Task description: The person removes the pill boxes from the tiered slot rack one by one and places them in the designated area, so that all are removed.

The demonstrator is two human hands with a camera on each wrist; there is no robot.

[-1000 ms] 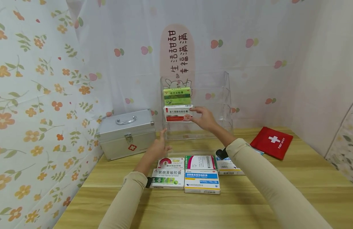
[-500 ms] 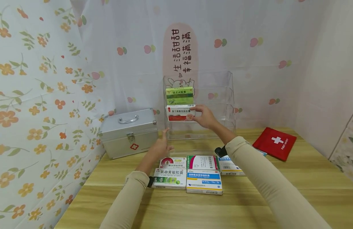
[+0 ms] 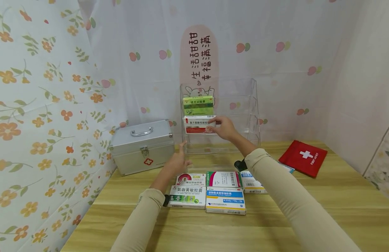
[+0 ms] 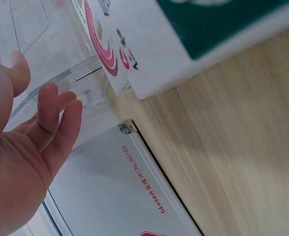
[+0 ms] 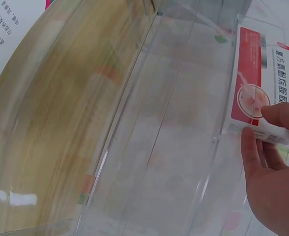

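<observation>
My right hand (image 3: 226, 128) pinches the right end of a white and red medicine box (image 3: 194, 125). The box stands upright at the left of the middle tier of a clear acrylic rack (image 3: 226, 151). In the right wrist view, the thumb lies on the front of the box (image 5: 260, 78) and fingers reach its end. My left hand (image 3: 176, 162) is at the rack's lower left corner, its fingers loosely bent. Its fingertips are right at the clear edge in the left wrist view. A green medicine box (image 3: 198, 106) stands on the tier above.
Several medicine boxes lie flat in front of the rack, among them a blue and white one (image 3: 226, 200) and a green and white one (image 3: 187, 196). A silver first-aid case (image 3: 142, 147) stands at left, and a red first-aid pouch (image 3: 303, 158) lies at right.
The head view has shifted slightly, moving the scene a little to the right. The right hand stays at the white and red box, and the left hand keeps its place by the rack.
</observation>
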